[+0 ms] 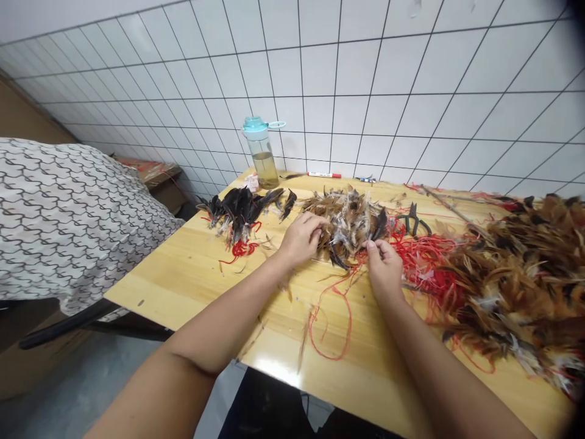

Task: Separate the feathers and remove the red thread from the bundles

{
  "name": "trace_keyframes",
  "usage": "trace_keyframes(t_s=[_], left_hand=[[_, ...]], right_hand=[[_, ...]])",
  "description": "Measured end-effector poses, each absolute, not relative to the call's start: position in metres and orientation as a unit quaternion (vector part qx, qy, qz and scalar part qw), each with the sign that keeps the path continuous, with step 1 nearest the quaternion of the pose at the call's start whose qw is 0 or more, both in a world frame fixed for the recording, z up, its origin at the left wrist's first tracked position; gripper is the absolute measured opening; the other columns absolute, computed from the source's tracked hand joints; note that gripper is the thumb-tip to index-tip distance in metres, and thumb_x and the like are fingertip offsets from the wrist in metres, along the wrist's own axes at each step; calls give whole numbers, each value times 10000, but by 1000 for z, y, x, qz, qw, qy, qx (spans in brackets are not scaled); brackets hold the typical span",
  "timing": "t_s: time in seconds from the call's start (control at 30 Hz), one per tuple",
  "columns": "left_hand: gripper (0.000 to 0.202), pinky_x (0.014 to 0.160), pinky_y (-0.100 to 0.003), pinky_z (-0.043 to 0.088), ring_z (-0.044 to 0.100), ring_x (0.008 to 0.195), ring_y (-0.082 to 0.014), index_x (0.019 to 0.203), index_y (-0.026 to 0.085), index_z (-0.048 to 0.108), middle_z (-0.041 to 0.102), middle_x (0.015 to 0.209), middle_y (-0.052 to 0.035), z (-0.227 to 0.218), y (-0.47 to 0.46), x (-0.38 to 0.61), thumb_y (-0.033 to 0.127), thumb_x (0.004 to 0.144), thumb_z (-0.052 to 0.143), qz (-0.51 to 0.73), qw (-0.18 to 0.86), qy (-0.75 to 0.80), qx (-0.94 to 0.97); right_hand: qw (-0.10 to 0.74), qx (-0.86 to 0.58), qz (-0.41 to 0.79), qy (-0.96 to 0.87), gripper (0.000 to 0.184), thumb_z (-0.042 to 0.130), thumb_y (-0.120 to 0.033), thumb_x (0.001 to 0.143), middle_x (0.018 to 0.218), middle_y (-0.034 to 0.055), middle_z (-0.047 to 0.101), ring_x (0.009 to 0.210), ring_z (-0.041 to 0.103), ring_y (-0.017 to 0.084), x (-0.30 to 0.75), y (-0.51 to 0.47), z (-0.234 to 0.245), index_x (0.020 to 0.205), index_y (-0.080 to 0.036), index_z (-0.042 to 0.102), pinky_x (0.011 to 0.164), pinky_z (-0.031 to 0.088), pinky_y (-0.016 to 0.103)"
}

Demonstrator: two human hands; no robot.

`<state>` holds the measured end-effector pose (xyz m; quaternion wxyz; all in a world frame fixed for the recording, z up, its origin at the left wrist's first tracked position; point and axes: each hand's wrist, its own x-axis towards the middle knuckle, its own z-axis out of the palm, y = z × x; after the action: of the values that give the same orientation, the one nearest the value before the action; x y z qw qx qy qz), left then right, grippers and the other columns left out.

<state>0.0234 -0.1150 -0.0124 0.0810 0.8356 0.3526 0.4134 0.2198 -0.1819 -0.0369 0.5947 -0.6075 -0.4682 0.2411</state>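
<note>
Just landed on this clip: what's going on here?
A person's left hand touches the left side of a mixed feather pile, while the right hand is pinched at its near right edge. A loop of red string lies on the table in front of the pile. Black feathers lie to the left, a larger brown heap to the right.

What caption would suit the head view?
Left hand and right hand at a feather pile, red string looped on wooden tabletop.

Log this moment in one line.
left hand: at feather bundle, left side | right hand: at its near-right edge, grip unclear | nearby: red strings, pliers
</note>
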Motion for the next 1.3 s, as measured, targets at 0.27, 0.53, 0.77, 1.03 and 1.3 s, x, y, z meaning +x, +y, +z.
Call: trace_keyframes(t_s=[0.27,0.53,0.77,1.03,1.3], left_hand=[[246,794,-301,434,488,886,-175,1038,207,662,571,926,-61,-14,-113,22,133,879,490,349,-27,297,889],[180,783,-299,418,457,877,-180,969,218,684,560,917,-55,-8,-112,16,195,883,527,316,-91,266,906],[113,818,-312,409,456,934,-195,909,229,679,585,963,-63,-5,-111,13,246,858,581,260,-97,238,931],[172,867,-346,406,503,920,-188,873,181,606,607,934,-75,-1,-104,7,182,911,438,335,-3,282,899],[113,825,-321,421,514,858,-171,838,186,515,582,850,-56,4,-110,10,191,915,432,422,67,314,848]], right_hand=[[583,-609,232,-485,291,530,-450,817,617,-2,546,638,480,150,215,-185,-35,758,-181,625,606,374,267],[567,-597,246,-511,300,519,-459,821,590,-13,531,549,434,127,210,-188,-33,755,-181,611,540,345,258],[567,-601,244,-508,305,520,-467,817,581,-15,522,539,421,122,210,-189,-31,735,-182,594,524,335,250],[567,-596,251,-510,318,523,-483,822,588,-11,529,540,420,120,210,-189,-32,747,-185,601,524,339,251],[554,-602,260,-512,332,513,-491,820,557,-29,473,515,384,115,209,-189,-32,748,-180,606,495,304,249]])
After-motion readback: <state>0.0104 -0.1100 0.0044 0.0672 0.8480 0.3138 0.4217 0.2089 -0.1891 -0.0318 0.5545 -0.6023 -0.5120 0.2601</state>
